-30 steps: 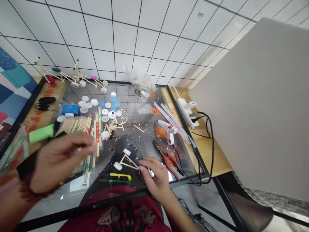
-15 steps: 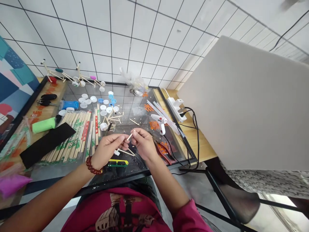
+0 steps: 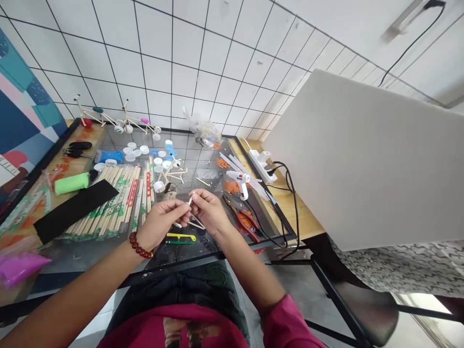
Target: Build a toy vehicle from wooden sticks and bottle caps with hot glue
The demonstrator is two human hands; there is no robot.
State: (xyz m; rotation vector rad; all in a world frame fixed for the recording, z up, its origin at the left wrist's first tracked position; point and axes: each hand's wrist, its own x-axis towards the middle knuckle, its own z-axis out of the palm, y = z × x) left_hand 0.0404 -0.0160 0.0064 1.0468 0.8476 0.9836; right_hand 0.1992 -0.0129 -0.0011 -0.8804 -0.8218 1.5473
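Observation:
Over the front of the glass tabletop, a short wooden stick (image 3: 190,199) is pinched at one end by my left hand (image 3: 165,216) and at the other by my right hand (image 3: 208,210). Both hands are closed on it, fingertips nearly meeting. Under them lie more pale sticks (image 3: 197,222), partly covered by my hands. A yellow and green utility knife (image 3: 180,239) rests just below. Behind my hands stands a small stick frame (image 3: 174,173) with a white bottle cap (image 3: 158,186) at its side.
Wrapped chopsticks (image 3: 105,203) and a black sheet (image 3: 76,210) lie left. Bottle caps (image 3: 144,150) and finished stick bicycles (image 3: 125,116) stand farther back. On the right are a white glue gun (image 3: 239,181), its cord, red-handled pliers (image 3: 246,222) and a power strip (image 3: 261,164).
My hands have drawn closer together, and my right hand has shifted slightly left along the stick. Less of the stick shows now. The camera view has tilted a little, and the pliers show more fully.

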